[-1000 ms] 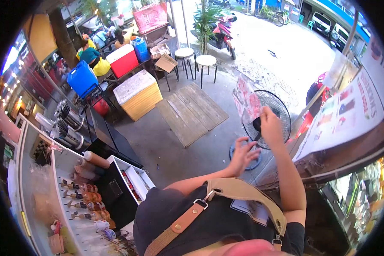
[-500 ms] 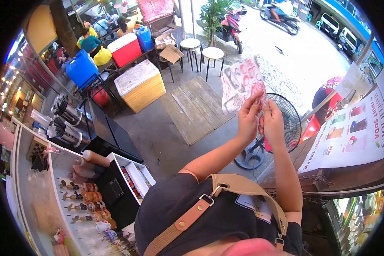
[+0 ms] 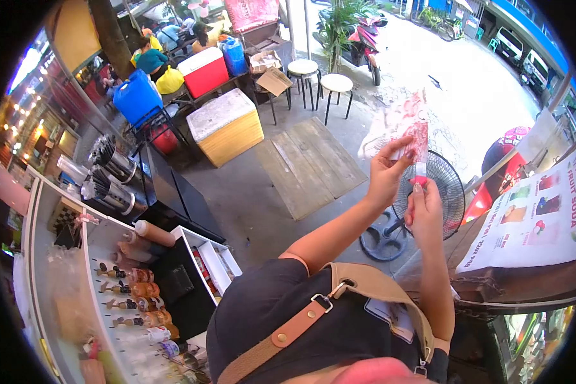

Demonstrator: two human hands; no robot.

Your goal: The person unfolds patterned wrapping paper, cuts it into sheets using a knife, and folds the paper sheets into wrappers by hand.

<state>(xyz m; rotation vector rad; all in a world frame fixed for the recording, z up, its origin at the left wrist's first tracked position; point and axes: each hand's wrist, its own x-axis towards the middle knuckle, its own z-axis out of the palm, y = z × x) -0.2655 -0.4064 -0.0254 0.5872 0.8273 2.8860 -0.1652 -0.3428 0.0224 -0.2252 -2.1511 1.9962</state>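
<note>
A thin, white printed sheet or pouch [image 3: 384, 131] with red markings is held up in front of me; I cannot tell whether it is paper or plastic. My left hand [image 3: 390, 169] grips it at its lower edge. Close below, my right hand [image 3: 424, 208] is closed on a small pink-ended thing [image 3: 418, 181]. A pale, flat strip rises from the pink end against the pouch; its exact kind is unclear. Behind my hands stands a floor fan [image 3: 451, 198].
Bottles with pumps [image 3: 148, 304] line a white shelf at left, near metal cups of straws [image 3: 112, 189]. Ahead are a yellow-sided cooler [image 3: 230, 137], a wooden board [image 3: 313, 166] and two stools [image 3: 336, 83]. A fruit soda banner [image 3: 525, 224] hangs at right.
The pouch has turned and now looks narrower and folded on its right side. My right hand has dropped slightly below the left, and the pink end now shows above its fingers.
</note>
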